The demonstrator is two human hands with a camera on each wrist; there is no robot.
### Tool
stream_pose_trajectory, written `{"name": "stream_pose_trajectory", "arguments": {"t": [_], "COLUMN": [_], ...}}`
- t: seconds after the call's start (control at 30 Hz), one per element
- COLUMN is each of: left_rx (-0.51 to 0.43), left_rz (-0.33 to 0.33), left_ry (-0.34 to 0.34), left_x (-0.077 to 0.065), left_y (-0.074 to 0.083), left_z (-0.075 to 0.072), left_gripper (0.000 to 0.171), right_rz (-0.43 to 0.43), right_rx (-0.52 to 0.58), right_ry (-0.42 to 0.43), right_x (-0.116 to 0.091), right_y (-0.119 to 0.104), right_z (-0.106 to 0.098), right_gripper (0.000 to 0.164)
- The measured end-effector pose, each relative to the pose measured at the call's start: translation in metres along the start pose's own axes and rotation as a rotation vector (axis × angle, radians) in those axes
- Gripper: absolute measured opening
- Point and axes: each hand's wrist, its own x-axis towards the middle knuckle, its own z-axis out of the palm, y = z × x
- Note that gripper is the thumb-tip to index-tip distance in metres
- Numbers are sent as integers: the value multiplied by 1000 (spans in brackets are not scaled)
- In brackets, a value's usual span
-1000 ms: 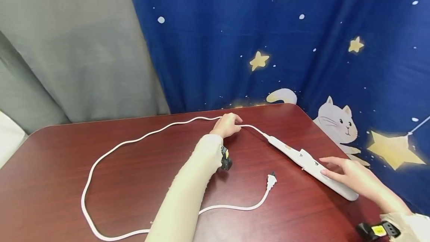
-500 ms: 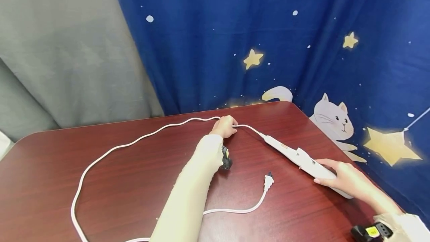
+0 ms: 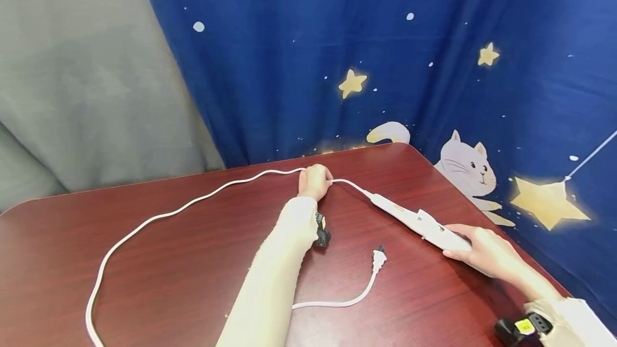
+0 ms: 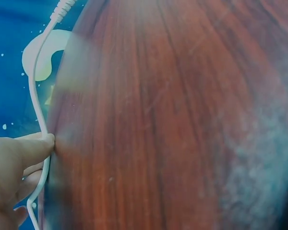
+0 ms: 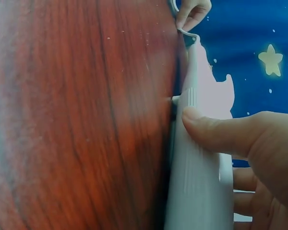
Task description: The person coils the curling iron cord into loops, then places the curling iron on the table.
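Note:
A long white hair iron (image 3: 397,212) lies slanted on the right side of the table in the head view. My right hand (image 3: 489,256) grips its wide end; the right wrist view shows the thumb on the grooved body (image 5: 194,167) and the other fingers on the far side. From its narrow end runs a white cord (image 3: 161,216). Close to the table's far edge, my left hand (image 3: 315,181) pinches that cord between thumb and fingers, as the left wrist view shows. The cord's two-prong plug (image 3: 379,259) lies between the two arms.
The dark red wooden table (image 3: 202,250) has a rounded far right corner. Behind it hang a grey curtain (image 3: 87,68) and a blue star-patterned curtain (image 3: 289,68). The cord makes a wide loop to the left, partly hidden by the left sleeve (image 3: 270,272).
My right hand has come down onto the hair iron's wide end and taken hold of it. The left hand stays on the cord. The head view has swung a little to the right.

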Motion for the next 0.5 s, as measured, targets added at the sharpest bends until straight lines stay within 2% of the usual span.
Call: {"name": "stream_pose_trajectory", "arguments": {"t": [0.13,0.27,0.5], "left_rx": [46,51,-27], "left_rz": [11,34,63], "left_ry": [13,31,31], "left_x": [-3,-4,-3], "left_y": [-7,-12,-15], "left_z": [-3,-11,-29], "left_gripper": [5,5,7], "right_rz": [-19,-31,-69], "right_rx": [-3,-23,-48], "right_ry": [15,33,89], "right_x": [4,9,16], "right_y": [-4,-6,-5], "right_z": [-1,-5,-11], "right_gripper": [50,48,48]}}
